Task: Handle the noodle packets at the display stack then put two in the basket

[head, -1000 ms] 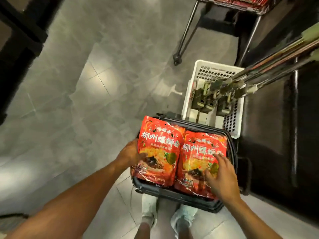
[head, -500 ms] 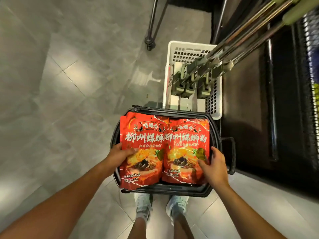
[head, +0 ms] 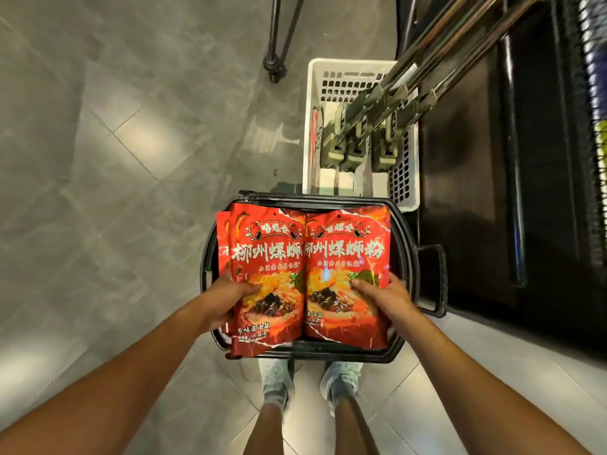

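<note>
Looking straight down at a black shopping basket (head: 402, 244) sitting on the grey tile floor (head: 115, 159), right in front of the person's sneakers (head: 277, 379). Two red noodle packets are held side by side over the basket, faces up so the print reads the right way for the wearer. The left hand (head: 226, 298) grips the left packet (head: 267, 277) at its outer edge, thumb on top of the picture and fingers tucked underneath — there looks to be a second packet edge peeking out behind it on the left, so that hand may be pinching more than one. The right hand (head: 382, 298) grips the right packet (head: 346, 274) the same way, thumb pressed on the front near the lower middle. Holding them by the lower outer edges keeps both flat and level, which probably makes sense for bags this floppy. Just beyond the basket there's a white plastic crate (head: 315, 93) with some greenish clips on metal rods (head: 443, 60) hanging over it, and a dark shelf unit (head: 492, 192) runs along the right side.
</note>
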